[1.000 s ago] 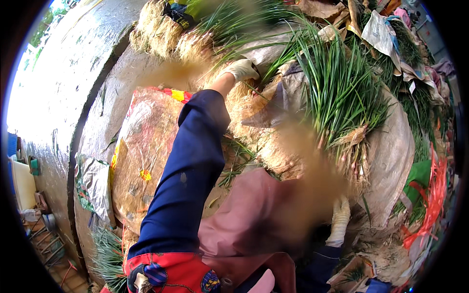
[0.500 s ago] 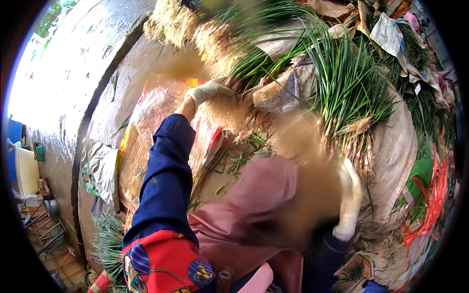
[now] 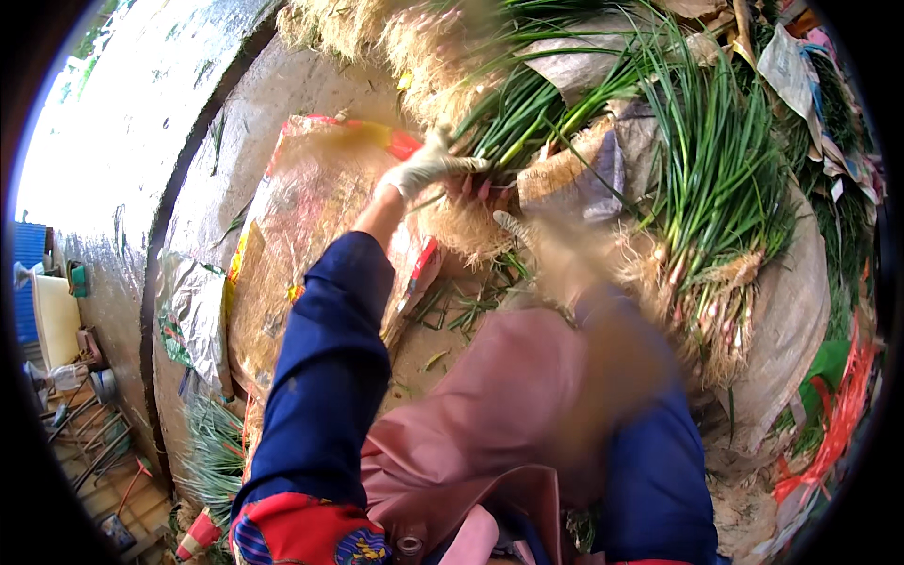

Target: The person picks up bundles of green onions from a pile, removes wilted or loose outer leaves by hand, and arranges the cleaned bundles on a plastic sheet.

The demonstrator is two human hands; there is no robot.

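My left hand (image 3: 428,171), in a pale glove, lies across the lower stalks of a bunch of spring onions (image 3: 513,118), fingers stretched out and thumb apart. Pinkish bulbs and tan roots (image 3: 466,226) stick out below it. My right hand (image 3: 541,243), also gloved, reaches in from the right toward these roots. One finger points forward, apart from the bunch, and nothing shows in the hand; a brown blur covers part of it. Another large heap of spring onions (image 3: 706,179) lies to the right, bulbs toward me.
A worn plastic sack (image 3: 320,217) is spread at left, beside a crumpled silvery bag (image 3: 191,301). More rooted bunches (image 3: 438,52) lie at the far side. Red plastic strips (image 3: 833,414) hang at the right. A maroon apron (image 3: 471,386) covers my lap.
My right hand has swung from beside the right-hand heap in toward the bunch at my left hand. The left hand's fingers now reach further across the stalks. The view has shifted slightly.
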